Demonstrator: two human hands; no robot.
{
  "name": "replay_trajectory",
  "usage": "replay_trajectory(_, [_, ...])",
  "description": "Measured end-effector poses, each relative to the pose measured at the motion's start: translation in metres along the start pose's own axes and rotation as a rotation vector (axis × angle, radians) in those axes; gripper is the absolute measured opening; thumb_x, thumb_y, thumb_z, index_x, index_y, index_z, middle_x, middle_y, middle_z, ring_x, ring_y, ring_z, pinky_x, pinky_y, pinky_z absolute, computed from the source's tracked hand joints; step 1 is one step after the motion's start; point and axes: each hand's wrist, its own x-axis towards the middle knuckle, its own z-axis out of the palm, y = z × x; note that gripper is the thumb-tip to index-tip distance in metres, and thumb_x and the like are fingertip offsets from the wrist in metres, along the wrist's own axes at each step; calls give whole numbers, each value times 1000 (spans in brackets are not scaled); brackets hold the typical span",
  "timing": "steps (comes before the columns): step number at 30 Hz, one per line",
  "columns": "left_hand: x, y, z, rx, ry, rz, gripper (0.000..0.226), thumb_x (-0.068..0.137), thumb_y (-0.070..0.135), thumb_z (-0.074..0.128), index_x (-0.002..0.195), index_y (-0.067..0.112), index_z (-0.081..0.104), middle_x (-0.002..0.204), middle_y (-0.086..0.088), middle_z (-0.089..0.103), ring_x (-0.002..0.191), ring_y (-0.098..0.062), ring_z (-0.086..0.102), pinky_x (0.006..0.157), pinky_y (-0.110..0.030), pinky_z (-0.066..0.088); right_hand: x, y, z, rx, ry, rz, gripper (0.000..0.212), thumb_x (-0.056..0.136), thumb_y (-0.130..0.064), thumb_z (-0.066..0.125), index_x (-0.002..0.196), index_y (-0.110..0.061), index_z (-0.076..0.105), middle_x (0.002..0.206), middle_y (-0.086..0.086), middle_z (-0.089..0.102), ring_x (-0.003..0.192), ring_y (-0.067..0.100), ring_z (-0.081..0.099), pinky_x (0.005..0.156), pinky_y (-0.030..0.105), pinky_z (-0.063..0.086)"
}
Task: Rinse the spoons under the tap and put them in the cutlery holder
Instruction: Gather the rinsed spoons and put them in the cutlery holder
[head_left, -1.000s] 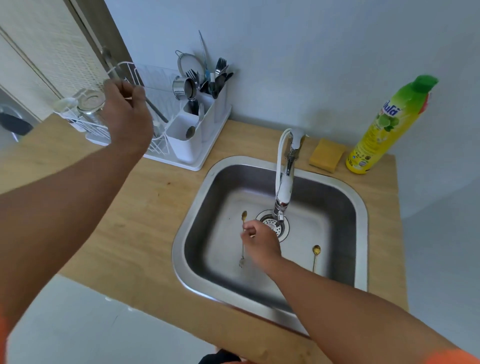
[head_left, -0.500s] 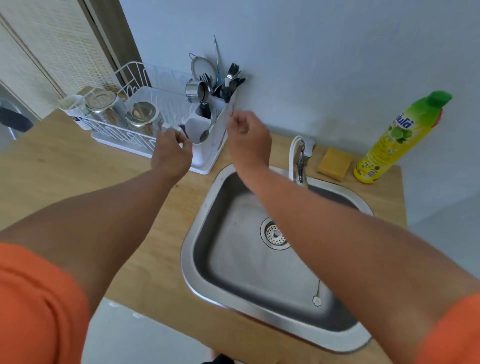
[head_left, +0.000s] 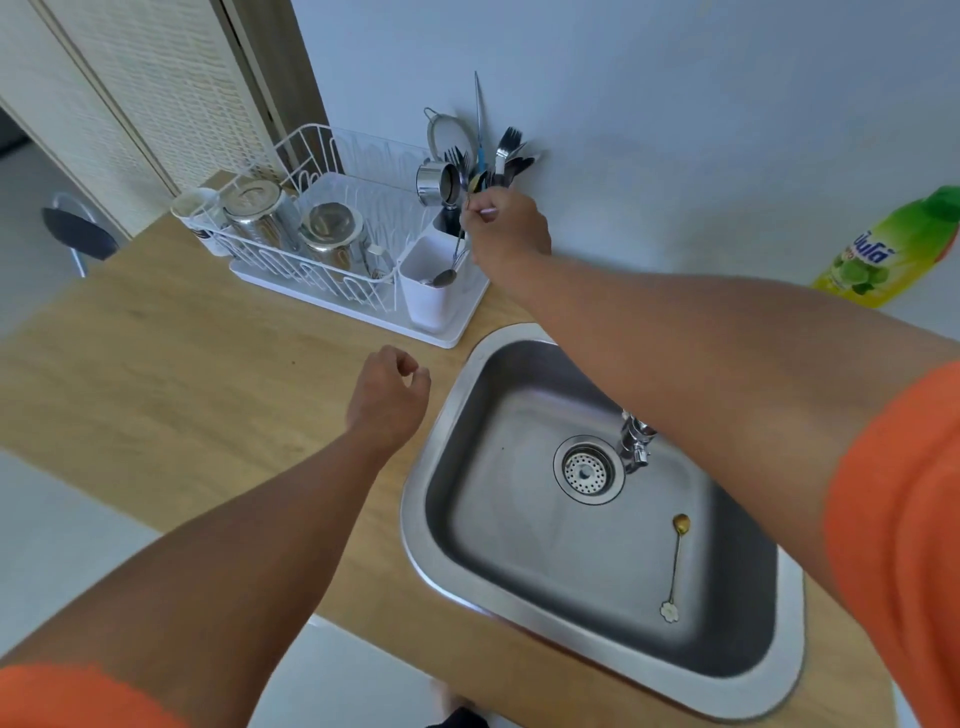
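My right hand (head_left: 506, 228) is at the back compartment of the white cutlery holder (head_left: 431, 304), pinching a thin gold spoon (head_left: 475, 183) whose bowl points up among the forks and knives there. My left hand (head_left: 387, 397) hovers over the wooden counter just left of the sink, fingers loosely curled and holding nothing. A second gold spoon (head_left: 677, 564) with a flower-shaped end lies on the floor of the steel sink (head_left: 447, 415), right of the drain. A silver spoon (head_left: 445, 276) leans in the holder's front compartment. My right forearm hides most of the tap (head_left: 635, 441).
A white wire dish rack (head_left: 311, 249) with steel pots and a cup stands left of the holder. A green-yellow dish soap bottle (head_left: 883, 249) is at the far right by the wall. The counter's front edge runs close below the sink.
My right hand has carried the gold spoon from the sink up to the holder's back compartment. My left hand has drawn back from the holder to over the counter.
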Motion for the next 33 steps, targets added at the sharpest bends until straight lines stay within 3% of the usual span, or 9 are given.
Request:
replay_trajectory(2, [-6, -2, 1, 25, -12, -10, 12, 94, 33, 65, 95, 23, 58, 102, 3, 60, 87, -17, 59, 74, -32, 42, -5, 10, 4, -55, -102, 18, 16, 97, -25, 61, 88, -33, 71, 93, -4, 76, 83, 24, 76, 81, 44, 63])
replay_trajectory(4, [-9, -2, 2, 49, -22, -14, 13, 95, 35, 65, 96, 24, 58, 103, 4, 61, 87, -18, 60, 73, -33, 44, -10, 22, 5, -76, -150, 49, 20, 100, -25, 57, 102, -29, 77, 98, -2, 76, 90, 25, 75, 83, 45, 63])
replay_trajectory(8, [-12, 3, 5, 76, -62, 10, 12, 94, 34, 64, 99, 24, 58, 105, 4, 62, 90, -20, 61, 77, -36, 48, -27, 46, 5, -132, -68, 114, 30, 100, -20, 45, 107, -14, 74, 102, 5, 73, 94, 27, 66, 77, 36, 55])
replay_trajectory(11, [-15, 7, 11, 110, -96, 52, 11, 93, 31, 65, 99, 25, 58, 105, 5, 61, 93, -21, 61, 78, -36, 46, -59, 69, 6, -147, -48, 136, 25, 98, -20, 42, 97, -21, 67, 96, 1, 65, 89, 26, 58, 74, 31, 42])
replay_trajectory(19, [-20, 8, 18, 248, -152, 230, 16, 93, 26, 66, 107, 19, 63, 111, 0, 63, 106, -27, 58, 87, -46, 52, -190, 174, 7, -230, -225, 38, 23, 99, -26, 47, 108, -25, 69, 108, -1, 73, 102, 24, 66, 85, 39, 54])
replay_trajectory(23, [-11, 1, 12, 418, -176, 332, 21, 94, 21, 67, 111, 9, 68, 114, -12, 66, 105, -36, 59, 88, -50, 51, -235, 236, -19, -327, -293, 179, 24, 100, -32, 46, 111, -30, 68, 113, -11, 72, 105, 17, 64, 86, 32, 51])
replay_trajectory(28, [-9, -22, -2, 549, -152, 532, 28, 94, 18, 55, 109, 0, 70, 110, -25, 66, 96, -49, 60, 79, -59, 51, -255, 287, -68, -495, -247, 354, 23, 100, -31, 44, 111, -28, 64, 113, 0, 71, 103, 25, 64, 81, 35, 52])
replay_trajectory(30, [-11, -34, -5, 551, -186, 551, 44, 92, 26, 44, 115, -1, 69, 121, -25, 65, 103, -50, 59, 82, -61, 51, -255, 301, -83, -560, -207, 436, 19, 100, -28, 44, 109, -24, 61, 111, 6, 70, 100, 29, 65, 76, 33, 49])
replay_trajectory(33, [-16, -52, -4, 525, -256, 518, 61, 96, 36, 33, 136, 2, 62, 147, -22, 56, 132, -47, 51, 104, -61, 44, -253, 319, -97, -603, -188, 574, 25, 99, -20, 46, 121, -11, 55, 117, 17, 67, 106, 36, 64, 79, 33, 47])
